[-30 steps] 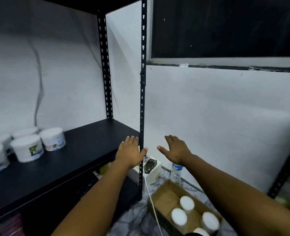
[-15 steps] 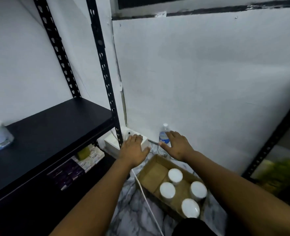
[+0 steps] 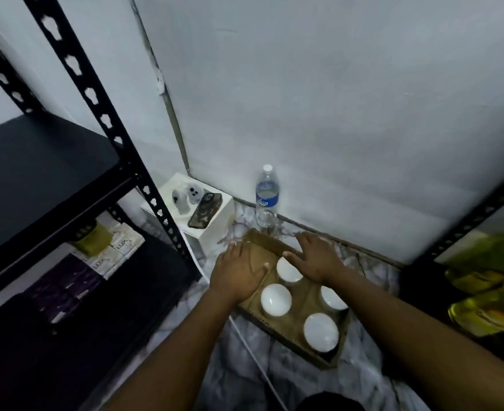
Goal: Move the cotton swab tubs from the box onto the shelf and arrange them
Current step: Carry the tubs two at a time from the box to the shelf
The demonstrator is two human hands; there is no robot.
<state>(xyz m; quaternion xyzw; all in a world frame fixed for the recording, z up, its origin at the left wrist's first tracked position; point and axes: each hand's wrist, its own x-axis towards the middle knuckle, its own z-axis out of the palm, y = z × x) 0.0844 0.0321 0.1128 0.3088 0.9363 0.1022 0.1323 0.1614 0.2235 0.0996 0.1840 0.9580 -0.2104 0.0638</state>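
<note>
- Both hands had been lowered from shelf [image 3: 46, 161] height into the box [image 3: 277, 247] since the earlier frames.
- Left hand [image 3: 238, 272] and right hand [image 3: 316, 258] were held flat and empty.
- Four tubs [image 3: 276, 299] were left in the box, the far one just beneath the right hand, nearest it.

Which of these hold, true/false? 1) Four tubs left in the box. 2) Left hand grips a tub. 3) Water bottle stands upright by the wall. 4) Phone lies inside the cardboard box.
1) True: four white-lidded tubs sit in the cardboard box.
2) False: the left hand is open over the box, holding nothing; so is the right hand.
3) True: the water bottle stands upright by the wall.
4) False: the phone lies on the white box.
</note>
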